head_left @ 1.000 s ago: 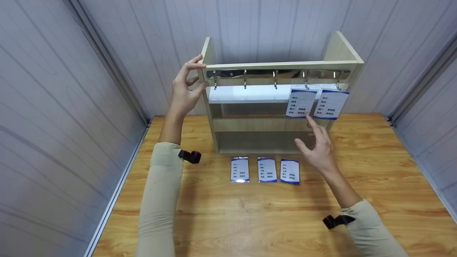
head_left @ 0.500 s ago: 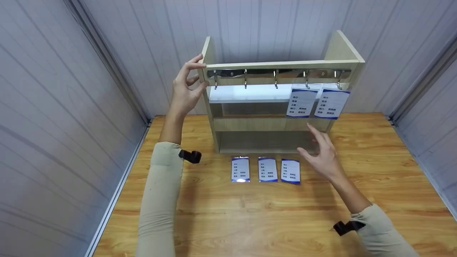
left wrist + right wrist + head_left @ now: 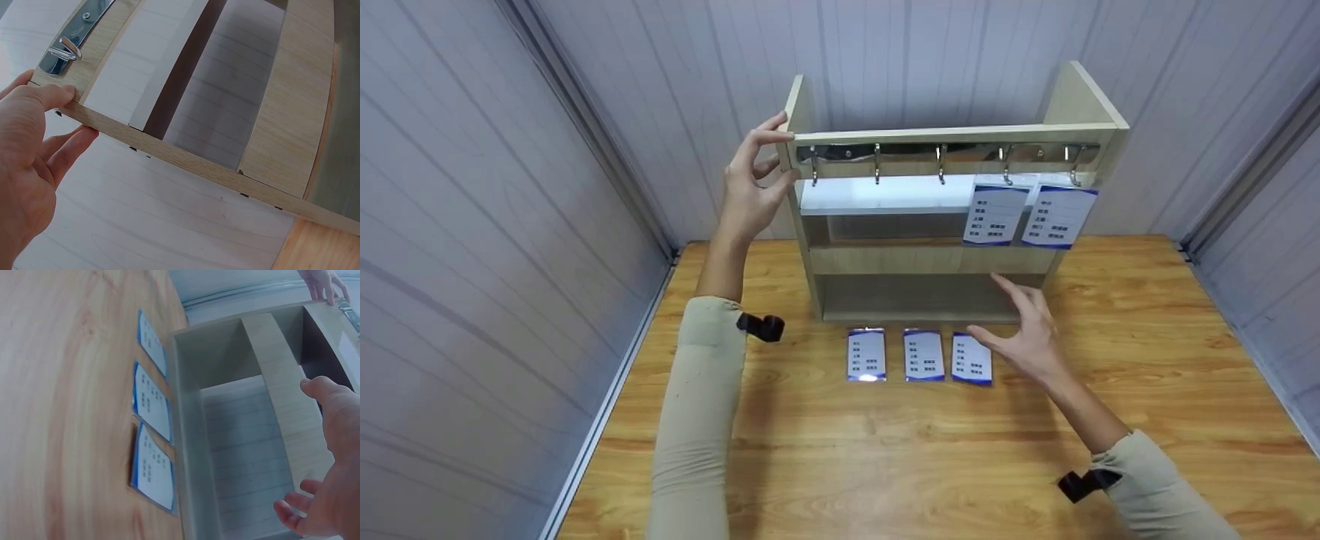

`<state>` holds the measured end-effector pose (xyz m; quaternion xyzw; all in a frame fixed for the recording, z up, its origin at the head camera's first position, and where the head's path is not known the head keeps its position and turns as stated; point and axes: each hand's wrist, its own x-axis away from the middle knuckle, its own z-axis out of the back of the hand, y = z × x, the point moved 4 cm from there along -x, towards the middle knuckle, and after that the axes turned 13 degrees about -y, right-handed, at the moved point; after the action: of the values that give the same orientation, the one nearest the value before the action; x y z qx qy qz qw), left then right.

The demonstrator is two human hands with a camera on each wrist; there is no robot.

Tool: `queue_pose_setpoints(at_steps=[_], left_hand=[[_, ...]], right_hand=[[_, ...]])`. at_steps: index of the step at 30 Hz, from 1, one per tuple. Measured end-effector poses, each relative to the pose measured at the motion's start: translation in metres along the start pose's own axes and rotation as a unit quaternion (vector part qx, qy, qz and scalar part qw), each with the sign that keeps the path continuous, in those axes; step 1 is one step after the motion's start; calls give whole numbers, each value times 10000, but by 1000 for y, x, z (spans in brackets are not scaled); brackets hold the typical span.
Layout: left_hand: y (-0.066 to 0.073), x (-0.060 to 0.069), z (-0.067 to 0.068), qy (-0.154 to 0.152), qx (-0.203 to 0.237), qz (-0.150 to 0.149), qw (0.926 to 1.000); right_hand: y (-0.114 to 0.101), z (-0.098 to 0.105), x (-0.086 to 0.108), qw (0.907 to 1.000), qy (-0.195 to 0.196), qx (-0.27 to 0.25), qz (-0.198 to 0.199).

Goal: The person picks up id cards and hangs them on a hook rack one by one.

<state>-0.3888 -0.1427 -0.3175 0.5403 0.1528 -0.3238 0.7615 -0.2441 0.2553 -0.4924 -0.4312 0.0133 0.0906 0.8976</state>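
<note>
My left hand (image 3: 751, 184) grips the upper left corner of a small wooden shelf (image 3: 885, 262). In the left wrist view its thumb lies on the front board and its fingers on the outer side. A metal hook rail (image 3: 915, 153) runs along the shelf's top front. Two blue-and-white badge cards hang at its right end, a left one (image 3: 996, 216) and a right one (image 3: 1059, 217). Low before the shelf, my right hand (image 3: 1031, 337) hovers with fingers and thumb spread, holding nothing. Its thumb is near the rightmost of three flat badge cards (image 3: 971, 360).
The other two flat cards, a left one (image 3: 866, 355) and a middle one (image 3: 923, 355), lie in the same row on the wooden tabletop (image 3: 885, 457). Panelled walls (image 3: 472, 247) stand left, right and behind.
My right hand has come away from the hanging cards, down toward the row of flat cards. My left hand keeps its place on the shelf corner.
</note>
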Motion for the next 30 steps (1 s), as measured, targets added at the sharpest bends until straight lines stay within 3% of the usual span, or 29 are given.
queue_pose_setpoints(at_steps=[30], left_hand=[[-1,0,-1,-41,46,-7,10000]], right_hand=[[47,-47,7,9958,-314,228,-829]])
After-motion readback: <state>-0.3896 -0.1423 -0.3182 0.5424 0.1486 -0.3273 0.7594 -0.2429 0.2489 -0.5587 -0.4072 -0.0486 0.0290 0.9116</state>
